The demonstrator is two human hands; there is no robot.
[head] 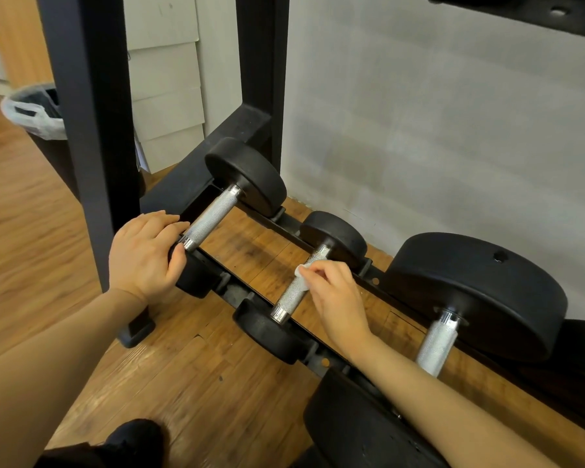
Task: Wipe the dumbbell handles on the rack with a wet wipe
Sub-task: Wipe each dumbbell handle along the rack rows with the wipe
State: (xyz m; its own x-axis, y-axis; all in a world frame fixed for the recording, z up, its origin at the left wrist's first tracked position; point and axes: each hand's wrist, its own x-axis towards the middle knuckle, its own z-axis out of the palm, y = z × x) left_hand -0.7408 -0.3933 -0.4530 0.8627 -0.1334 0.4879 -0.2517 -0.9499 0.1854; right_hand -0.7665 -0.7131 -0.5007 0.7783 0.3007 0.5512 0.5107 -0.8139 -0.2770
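Three black dumbbells lie across the bottom rails of the black rack (250,295). My right hand (335,295) pinches a white wet wipe (303,271) against the knurled steel handle of the middle dumbbell (293,295), near its far half. My left hand (146,251) grips the near weight head of the left dumbbell, thumb beside the end of its steel handle (211,214). The large right dumbbell's handle (436,346) is untouched; its near head sits low in the frame.
A black rack upright (92,130) stands just left of my left hand, its foot on the wooden floor. A bin with a white liner (34,113) is behind it at left. A grey wall (436,130) backs the rack. An upper shelf edge (520,11) hangs overhead.
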